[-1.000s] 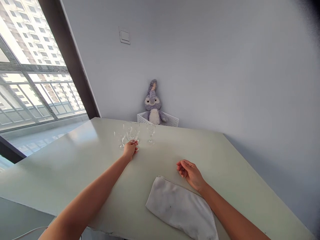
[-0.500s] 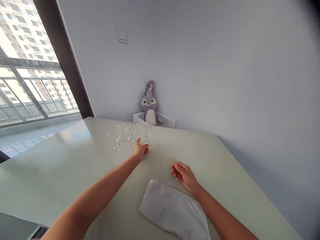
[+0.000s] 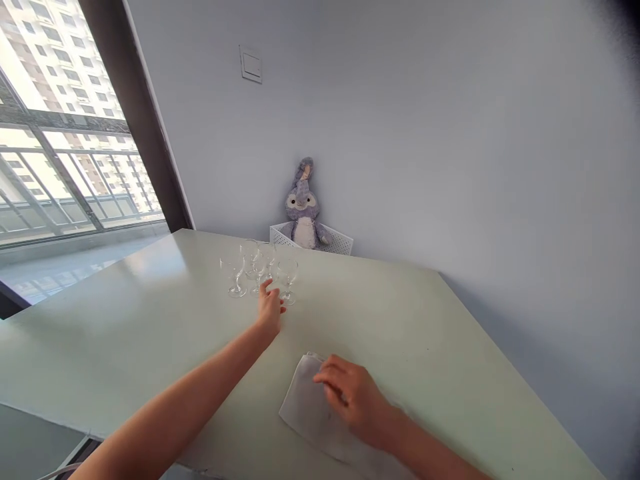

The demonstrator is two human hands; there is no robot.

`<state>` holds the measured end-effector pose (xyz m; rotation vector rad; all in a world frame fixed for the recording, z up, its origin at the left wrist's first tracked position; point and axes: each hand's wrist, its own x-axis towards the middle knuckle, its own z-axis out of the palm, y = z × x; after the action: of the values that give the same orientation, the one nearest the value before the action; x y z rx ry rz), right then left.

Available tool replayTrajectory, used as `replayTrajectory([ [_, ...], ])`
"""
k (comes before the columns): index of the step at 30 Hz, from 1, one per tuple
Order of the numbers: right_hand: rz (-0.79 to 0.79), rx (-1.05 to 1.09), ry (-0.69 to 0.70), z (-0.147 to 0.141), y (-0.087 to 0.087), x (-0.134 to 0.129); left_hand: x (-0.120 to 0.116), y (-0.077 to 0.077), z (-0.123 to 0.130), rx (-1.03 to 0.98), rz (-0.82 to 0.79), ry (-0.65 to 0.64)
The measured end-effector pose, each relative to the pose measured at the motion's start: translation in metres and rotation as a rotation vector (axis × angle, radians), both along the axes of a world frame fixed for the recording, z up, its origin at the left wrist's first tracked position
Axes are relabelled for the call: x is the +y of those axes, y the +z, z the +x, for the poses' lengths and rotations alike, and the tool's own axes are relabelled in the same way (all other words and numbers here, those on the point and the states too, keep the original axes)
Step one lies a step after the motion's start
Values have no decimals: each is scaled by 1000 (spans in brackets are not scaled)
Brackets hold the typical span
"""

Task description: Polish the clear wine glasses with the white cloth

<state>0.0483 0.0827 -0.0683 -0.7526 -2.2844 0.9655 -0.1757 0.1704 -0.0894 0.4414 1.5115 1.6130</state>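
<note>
Several clear stemmed glasses stand upright in a group, one of them a stemmed glass at the left. My left hand reaches across the table with thumb and fingers apart. It is beside the foot of the nearest stemmed glass; I cannot tell whether the fingertips touch it. A folded pale grey cloth lies flat in front of me, partly covered from view by my right hand. That hand hovers over the cloth, fingers loosely bent and apart, with nothing in them.
The pale table has angled edges and meets the wall at the back. Behind it, a purple plush toy sits in a white perforated basket. A window with a railing is at the left.
The nearest glass has shifted leftward and toward me, closer to the other glasses, and my left hand has moved the same way. My right hand has come back over the cloth. The view has shifted slightly.
</note>
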Motion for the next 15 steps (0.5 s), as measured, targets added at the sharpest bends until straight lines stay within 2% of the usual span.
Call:
replayTrajectory([
  [2,261,-157,-26,-8,-4,-15,-9,0,0,-137,-13,-19],
  [4,409,-299,-69,-14,-16,-22,-7,4,2,-287,6,-72],
  [6,472,-381,-66,-18,-32,-22,1,10,5,-455,91,-123],
  [8,455,-373,-48,-21,-46,-17,13,17,8,-626,206,-158],
  [9,406,-331,-49,-20,-50,-12,18,21,9,-681,253,-164],
  [11,212,-176,-96,-17,-53,2,23,27,13,-697,297,-166],
  [15,-458,394,-339,8,-41,45,7,29,28,-507,345,-290],
])
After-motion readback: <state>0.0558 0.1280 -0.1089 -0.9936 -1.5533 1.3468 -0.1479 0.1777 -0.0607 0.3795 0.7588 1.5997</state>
